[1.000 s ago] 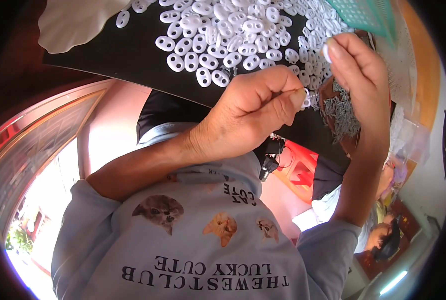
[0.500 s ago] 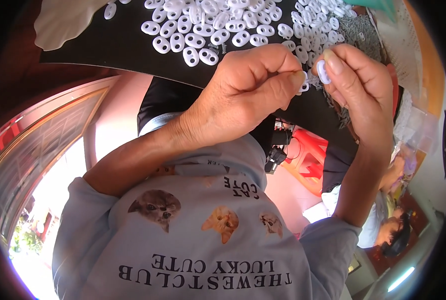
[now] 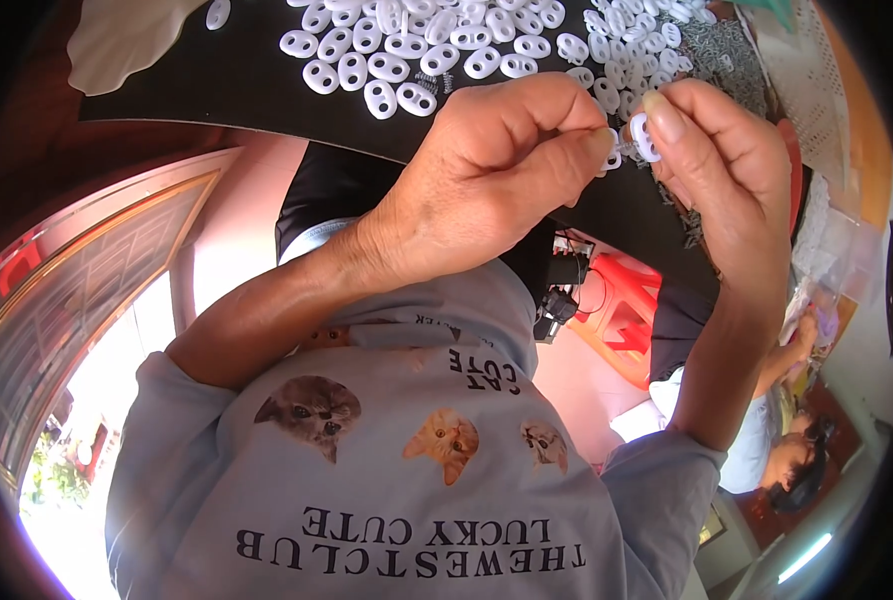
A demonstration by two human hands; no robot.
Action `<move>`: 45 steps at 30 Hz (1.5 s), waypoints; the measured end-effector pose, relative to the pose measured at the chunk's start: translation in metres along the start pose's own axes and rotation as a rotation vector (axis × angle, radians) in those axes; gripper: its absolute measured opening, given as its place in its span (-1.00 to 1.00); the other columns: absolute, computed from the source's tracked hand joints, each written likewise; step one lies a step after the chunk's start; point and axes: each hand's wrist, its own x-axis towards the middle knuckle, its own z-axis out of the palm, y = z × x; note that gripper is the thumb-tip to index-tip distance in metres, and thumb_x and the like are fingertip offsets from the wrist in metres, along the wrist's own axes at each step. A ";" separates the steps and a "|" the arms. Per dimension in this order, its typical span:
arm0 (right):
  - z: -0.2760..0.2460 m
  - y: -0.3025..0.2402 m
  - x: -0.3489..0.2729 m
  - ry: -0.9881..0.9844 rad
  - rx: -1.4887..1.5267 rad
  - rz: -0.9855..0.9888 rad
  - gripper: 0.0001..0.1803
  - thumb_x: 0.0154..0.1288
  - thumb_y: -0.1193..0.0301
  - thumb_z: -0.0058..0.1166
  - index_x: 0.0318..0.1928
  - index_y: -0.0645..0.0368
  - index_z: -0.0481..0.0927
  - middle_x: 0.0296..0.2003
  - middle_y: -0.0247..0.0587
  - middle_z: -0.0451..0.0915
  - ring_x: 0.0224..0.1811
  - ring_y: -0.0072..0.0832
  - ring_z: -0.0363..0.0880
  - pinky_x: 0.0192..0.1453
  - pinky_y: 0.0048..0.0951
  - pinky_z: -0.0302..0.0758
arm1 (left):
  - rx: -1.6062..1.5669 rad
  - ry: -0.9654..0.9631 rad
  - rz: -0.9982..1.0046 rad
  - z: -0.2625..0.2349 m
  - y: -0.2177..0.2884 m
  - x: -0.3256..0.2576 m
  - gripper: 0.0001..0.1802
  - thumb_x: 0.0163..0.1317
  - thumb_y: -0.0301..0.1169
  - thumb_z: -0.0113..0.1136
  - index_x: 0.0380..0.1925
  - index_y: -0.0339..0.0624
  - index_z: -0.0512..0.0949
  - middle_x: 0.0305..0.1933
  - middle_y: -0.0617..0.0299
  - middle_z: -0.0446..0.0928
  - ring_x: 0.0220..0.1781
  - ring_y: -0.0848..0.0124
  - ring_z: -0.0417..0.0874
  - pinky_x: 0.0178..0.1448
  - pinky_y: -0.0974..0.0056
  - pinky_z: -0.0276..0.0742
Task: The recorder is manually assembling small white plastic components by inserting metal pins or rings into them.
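My left hand (image 3: 501,180) is closed in a pinch at the table's near edge, thumb against curled fingers. At its fingertips shows part of a white plastic cord-lock piece (image 3: 612,152), mostly covered by the hand. Close beside it, my right hand (image 3: 721,165) pinches another white oval piece with two holes (image 3: 645,138) between thumb and fingers. The two pieces face each other across a narrow gap, where something small and greyish shows; I cannot make out its shape. Beyond my hands lies a heap of white two-hole cord locks (image 3: 404,46), and a pile of small metal springs (image 3: 711,62) is behind my right hand.
Two or more loose springs (image 3: 426,85) lie by the heap on the black table (image 3: 216,90). A pale wavy-edged sheet (image 3: 126,40) sits at the far left. Below the table stands a red stool (image 3: 616,315). Another person (image 3: 781,455) is at the right.
My right hand has moved slightly up and left, bringing its white piece nearer to the one in my left hand. The view has shifted a little.
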 end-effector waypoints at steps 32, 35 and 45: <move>0.023 0.005 -0.003 0.161 0.106 -0.026 -0.86 0.36 0.46 0.04 -0.30 0.30 0.56 -0.61 -0.56 0.29 -0.61 -0.84 0.12 -0.56 -0.71 -0.02 | -0.039 0.040 -0.040 0.001 0.001 0.002 -0.75 0.45 -0.31 -0.06 -0.28 -0.28 0.48 -0.57 0.35 0.39 -0.62 0.71 0.17 -0.55 0.56 0.06; 0.027 0.004 -0.003 0.189 0.059 -0.045 -0.86 0.36 0.46 0.04 -0.32 0.29 0.56 -0.62 -0.57 0.28 -0.61 -0.85 0.10 -0.56 -0.72 -0.04 | -0.044 0.035 -0.036 0.002 -0.001 0.002 -0.75 0.45 -0.31 -0.05 -0.27 -0.28 0.48 -0.57 0.36 0.38 -0.62 0.71 0.16 -0.55 0.56 0.06; 0.034 0.008 -0.008 0.285 -0.118 -0.137 -0.82 0.38 0.44 0.03 -0.21 0.35 0.57 -0.57 -0.53 0.37 -0.56 -0.83 0.22 -0.53 -0.75 0.07 | -0.082 0.055 -0.088 -0.002 0.007 0.002 -0.76 0.43 -0.35 -0.03 -0.24 -0.30 0.52 -0.51 0.30 0.47 -0.60 0.70 0.26 -0.54 0.57 0.11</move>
